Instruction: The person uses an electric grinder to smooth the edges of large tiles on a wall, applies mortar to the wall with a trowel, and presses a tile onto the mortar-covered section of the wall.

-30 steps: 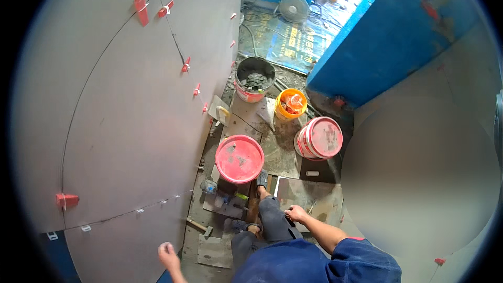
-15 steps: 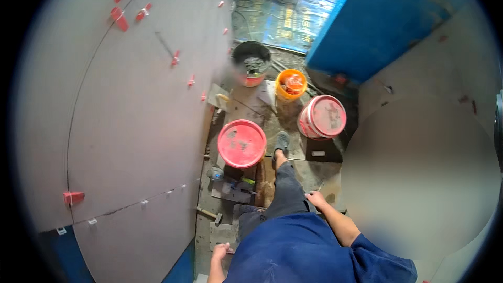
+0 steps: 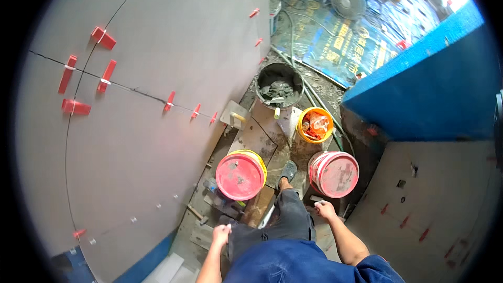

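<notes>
My left hand (image 3: 221,235) is closed beside my left thigh, with a tiny whitish bit at the fingertips, too small to name. My right hand (image 3: 326,209) is also closed, fingers curled, out past my right leg; whether anything sits inside is hidden. Just beyond it a small white object (image 3: 316,198) lies on the floor by a white-and-red lidded bucket (image 3: 338,174). Ahead of my left hand stands a yellow bucket with a red lid (image 3: 240,176). A hammer (image 3: 197,214) rests on the floor between that hand and the wall.
Large grey tiles (image 3: 157,31) cover the left wall, with red wedges (image 3: 106,77) across their joints. Farther off stand a black bucket (image 3: 280,85) of grey mortar and a yellow bucket (image 3: 315,124) of red pieces. A trowel (image 3: 235,115) leans near the wall. Hoses (image 3: 318,99) cross the floor toward a fan (image 3: 348,2).
The view has swung left and tilted, showing more of the tiled wall and the far doorway. Both hands now appear higher in view, still closed; my foot remains between the lidded buckets.
</notes>
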Demonstrator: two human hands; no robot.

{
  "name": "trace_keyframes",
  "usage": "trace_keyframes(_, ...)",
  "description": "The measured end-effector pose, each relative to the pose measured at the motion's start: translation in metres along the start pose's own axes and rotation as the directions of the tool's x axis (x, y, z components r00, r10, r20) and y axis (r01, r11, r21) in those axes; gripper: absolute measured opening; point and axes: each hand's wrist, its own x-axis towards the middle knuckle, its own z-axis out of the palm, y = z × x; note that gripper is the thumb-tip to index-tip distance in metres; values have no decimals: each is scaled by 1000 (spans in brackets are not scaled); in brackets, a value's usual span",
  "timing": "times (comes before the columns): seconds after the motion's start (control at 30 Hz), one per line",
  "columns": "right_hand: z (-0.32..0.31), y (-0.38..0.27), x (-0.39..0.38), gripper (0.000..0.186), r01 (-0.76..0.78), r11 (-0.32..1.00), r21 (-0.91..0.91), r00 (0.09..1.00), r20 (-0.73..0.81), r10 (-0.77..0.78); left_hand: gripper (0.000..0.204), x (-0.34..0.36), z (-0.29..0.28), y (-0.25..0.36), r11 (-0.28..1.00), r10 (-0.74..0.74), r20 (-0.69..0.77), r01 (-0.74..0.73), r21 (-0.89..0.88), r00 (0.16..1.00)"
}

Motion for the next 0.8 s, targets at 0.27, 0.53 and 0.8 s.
trace_keyframes(0.27,-102,-91,16,17,-4,991,137,1000,-25,7,39,28,17,125,994,108,-125,-111,-18,986)
trace_keyframes(0.53,-157,-104,24,11,-72,979,188,994,-66,85,46,41,67,178,999,-41,104,41,-2,994)
trace_keyframes(0.8,-160,-145,45,10,-101,970,223,994,-17,108,45,58,57,211,994,53,90,-61,90,995)
